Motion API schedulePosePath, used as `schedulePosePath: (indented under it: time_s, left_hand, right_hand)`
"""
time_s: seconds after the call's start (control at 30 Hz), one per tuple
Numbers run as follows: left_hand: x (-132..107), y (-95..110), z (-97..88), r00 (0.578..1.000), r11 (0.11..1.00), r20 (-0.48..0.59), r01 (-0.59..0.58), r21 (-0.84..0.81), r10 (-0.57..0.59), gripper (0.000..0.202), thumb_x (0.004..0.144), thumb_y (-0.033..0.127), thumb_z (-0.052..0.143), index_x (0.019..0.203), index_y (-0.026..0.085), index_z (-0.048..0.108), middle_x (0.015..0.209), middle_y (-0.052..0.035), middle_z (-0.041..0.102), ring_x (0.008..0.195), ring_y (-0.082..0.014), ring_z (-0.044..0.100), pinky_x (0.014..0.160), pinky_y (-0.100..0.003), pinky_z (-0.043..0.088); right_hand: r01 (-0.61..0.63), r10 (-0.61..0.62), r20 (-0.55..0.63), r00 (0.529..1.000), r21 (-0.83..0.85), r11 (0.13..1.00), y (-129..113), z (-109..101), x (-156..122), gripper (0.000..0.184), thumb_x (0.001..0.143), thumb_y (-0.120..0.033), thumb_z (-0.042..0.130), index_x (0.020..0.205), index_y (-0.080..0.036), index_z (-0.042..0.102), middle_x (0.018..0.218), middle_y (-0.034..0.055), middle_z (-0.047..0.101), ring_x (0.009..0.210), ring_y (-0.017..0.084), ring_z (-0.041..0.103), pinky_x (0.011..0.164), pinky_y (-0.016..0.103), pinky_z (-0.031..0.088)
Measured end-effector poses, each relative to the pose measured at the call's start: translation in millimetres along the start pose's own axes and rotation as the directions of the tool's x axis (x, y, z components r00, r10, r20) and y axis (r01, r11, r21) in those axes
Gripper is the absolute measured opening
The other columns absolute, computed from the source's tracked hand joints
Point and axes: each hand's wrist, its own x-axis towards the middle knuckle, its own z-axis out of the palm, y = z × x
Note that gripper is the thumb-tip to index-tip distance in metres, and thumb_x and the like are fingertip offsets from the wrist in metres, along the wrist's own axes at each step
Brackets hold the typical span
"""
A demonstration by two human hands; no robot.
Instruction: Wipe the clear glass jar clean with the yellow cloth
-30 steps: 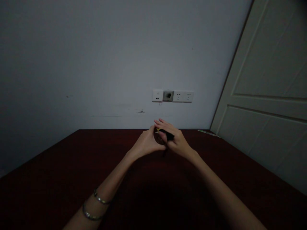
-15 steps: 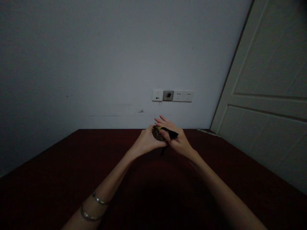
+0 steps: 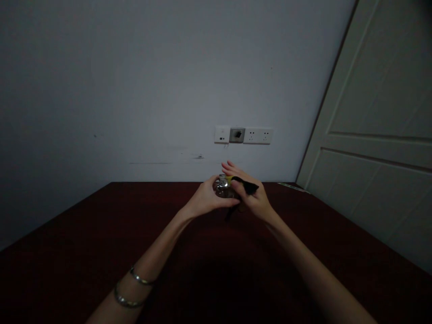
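Above the dark red table, my left hand (image 3: 204, 198) is wrapped around a small clear glass bottle (image 3: 223, 188) with a short neck, its thumb along the near side. Close against it on the right, my right hand (image 3: 253, 193) pinches a black, soft-looking piece with a yellow end (image 3: 248, 185) under its thumb. Its other fingers stretch toward the wall. The yellow end is beside the bottle's neck; I cannot tell whether they touch. A dark strip (image 3: 230, 213) hangs below the hands, and what it belongs to is unclear.
The dark red tabletop (image 3: 135, 216) runs up to a pale wall (image 3: 151, 90). Sockets and a switch (image 3: 243, 135) are set in the wall behind the hands. A panelled white door (image 3: 371, 135) stands at the right, with a flat pale strip (image 3: 293, 187) near it.
My right hand has shifted slightly right with the black piece. The bottle has turned in my left hand, so its clear neck and shiny shoulder now show.
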Motion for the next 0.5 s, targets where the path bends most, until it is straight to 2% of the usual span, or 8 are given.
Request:
schedulePosePath:
  time_s: [0.13,0.2,0.3,0.4,0.5]
  left_hand:
    - [-2.7,1.2,0.3,1.000,1.000,0.028,0.009,-0.017,-0.008,0.064,0.056,0.029,0.082,0.110,0.011,0.052,0.102,-0.0096,0.064,0.092,-0.0202,0.062,0.082,-0.035,0.050]
    - [-2.8,1.7,-0.1,0.999,0.999,0.033,0.015,-0.047,-0.013,0.064,0.056,0.028,0.082,0.109,0.012,0.051,0.103,-0.0094,0.064,0.093,-0.0199,0.062,0.083,-0.035,0.050]
    - [-2.0,2.8,-0.9,0.998,0.993,0.037,0.063,-0.096,-0.060,0.063,0.056,0.030,0.082,0.107,0.013,0.050,0.097,-0.0079,0.063,0.084,-0.0186,0.063,0.068,-0.031,0.053]
    - [-1.3,3.4,-1.7,0.995,0.992,0.049,0.089,-0.091,-0.085,0.060,0.057,0.033,0.082,0.104,0.014,0.051,0.092,-0.0070,0.063,0.076,-0.0171,0.062,0.055,-0.026,0.051]
    - [-0.6,1.7,-1.8,0.995,0.995,0.060,0.085,-0.056,-0.082,0.060,0.058,0.036,0.081,0.106,0.014,0.052,0.092,-0.0072,0.063,0.075,-0.0168,0.061,0.050,-0.024,0.050]
  right_hand:
    - [-0.197,0.211,-0.058,0.976,0.187,0.962,8.7,0.2,-0.4,0.034,0.089,-0.045,0.050,0.115,-0.027,0.064,0.130,0.0034,0.060,0.124,0.022,0.052,0.109,0.044,0.037]
    - [-0.253,0.274,-0.062,0.960,0.230,0.940,10.8,1.5,-0.7,0.038,0.088,-0.049,0.050,0.115,-0.027,0.063,0.128,0.0038,0.061,0.121,0.022,0.054,0.106,0.043,0.040]
    - [-0.317,0.353,-0.128,0.927,0.240,0.918,15.1,2.4,-0.8,0.042,0.087,-0.053,0.049,0.114,-0.025,0.063,0.120,0.0052,0.065,0.110,0.022,0.061,0.097,0.042,0.048]
    - [-0.368,0.420,-0.268,0.867,0.224,0.902,22.0,-1.0,-0.4,0.045,0.087,-0.056,0.046,0.113,-0.023,0.063,0.105,0.0068,0.069,0.092,0.022,0.066,0.084,0.041,0.054]
    - [-0.352,0.359,-0.392,0.847,0.092,0.932,25.4,-8.0,0.2,0.042,0.087,-0.055,0.047,0.108,-0.023,0.064,0.107,0.0072,0.066,0.096,0.022,0.062,0.088,0.042,0.051]
